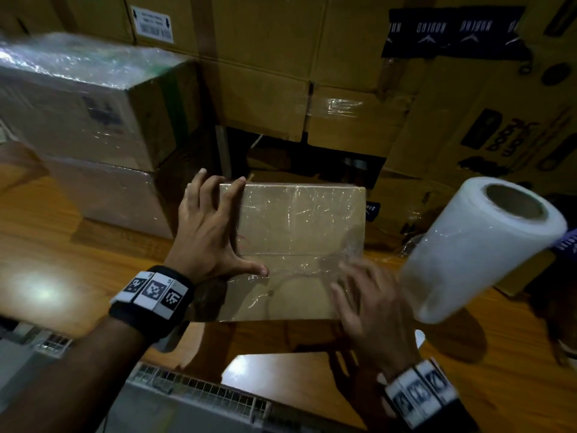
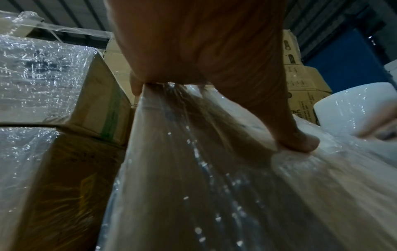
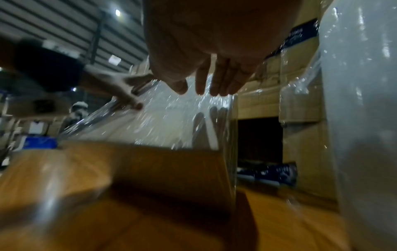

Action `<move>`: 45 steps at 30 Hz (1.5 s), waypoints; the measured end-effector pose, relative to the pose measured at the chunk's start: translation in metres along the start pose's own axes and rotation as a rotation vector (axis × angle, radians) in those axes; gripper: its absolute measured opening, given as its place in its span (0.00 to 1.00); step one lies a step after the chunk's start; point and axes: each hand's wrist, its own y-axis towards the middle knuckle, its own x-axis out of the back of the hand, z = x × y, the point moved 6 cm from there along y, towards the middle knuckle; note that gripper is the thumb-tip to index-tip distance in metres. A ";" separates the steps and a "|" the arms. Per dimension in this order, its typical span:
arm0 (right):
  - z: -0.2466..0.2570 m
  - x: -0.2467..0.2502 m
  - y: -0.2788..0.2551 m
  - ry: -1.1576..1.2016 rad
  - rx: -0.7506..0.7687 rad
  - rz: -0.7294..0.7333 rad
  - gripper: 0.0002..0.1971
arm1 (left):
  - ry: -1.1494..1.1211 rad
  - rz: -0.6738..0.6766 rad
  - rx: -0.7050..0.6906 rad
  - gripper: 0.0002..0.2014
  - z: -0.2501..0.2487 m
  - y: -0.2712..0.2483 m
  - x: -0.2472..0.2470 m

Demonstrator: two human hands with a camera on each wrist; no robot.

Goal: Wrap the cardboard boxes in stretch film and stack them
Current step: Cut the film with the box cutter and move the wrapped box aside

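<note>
A cardboard box (image 1: 296, 232) wrapped in shiny stretch film (image 2: 193, 169) lies on the wooden table (image 1: 56, 245), in the middle. My left hand (image 1: 209, 226) holds its left edge. The spread, fairly straight fingers reach the far left corner and the thumb (image 2: 300, 142) presses on the film on top. My right hand (image 1: 362, 295) is blurred over the near right corner, fingers (image 3: 217, 81) straight just above or on the film. A white stretch film roll (image 1: 480, 251) leans to the right of the box, and no hand holds it.
Two film-wrapped boxes are stacked at the left, the upper box (image 1: 93, 101) on the lower box (image 1: 112, 195). A wall of large cardboard cartons (image 1: 265, 57) stands right behind the table. A wire rack (image 1: 193, 392) lies below the near table edge.
</note>
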 end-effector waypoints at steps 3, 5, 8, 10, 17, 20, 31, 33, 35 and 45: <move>0.013 -0.023 0.030 -0.173 0.075 0.156 0.40 | 0.011 0.031 0.007 0.81 -0.003 -0.003 0.003; 0.016 -0.041 0.004 -0.205 0.125 0.240 0.43 | 0.021 0.070 -0.010 0.84 -0.003 -0.005 0.004; 0.009 -0.030 -0.034 0.000 0.111 0.234 0.30 | 0.025 0.140 -0.011 0.87 -0.002 -0.014 0.007; 0.003 -0.005 -0.021 0.090 0.059 0.110 0.17 | 0.050 0.160 -0.009 0.87 -0.005 -0.019 0.009; 0.021 0.028 0.073 -0.187 0.069 -0.058 0.50 | 0.034 0.070 -0.020 0.79 -0.012 -0.032 0.015; 0.045 -0.022 0.046 -0.208 0.366 0.171 0.41 | -0.035 0.022 -0.022 0.71 -0.010 -0.032 0.020; -0.005 0.043 0.050 0.112 -0.099 -0.174 0.47 | -0.060 -0.037 0.028 0.68 -0.003 -0.044 0.034; -0.019 0.040 0.066 0.182 -0.204 0.017 0.58 | -0.066 -0.082 0.119 0.62 -0.006 -0.043 0.038; -0.023 0.036 0.073 0.203 -0.159 0.134 0.59 | -0.141 -0.071 0.269 0.64 0.000 -0.044 0.037; -0.013 0.044 0.062 0.196 -0.097 -0.071 0.40 | -0.272 -0.225 0.198 0.43 0.007 -0.063 0.031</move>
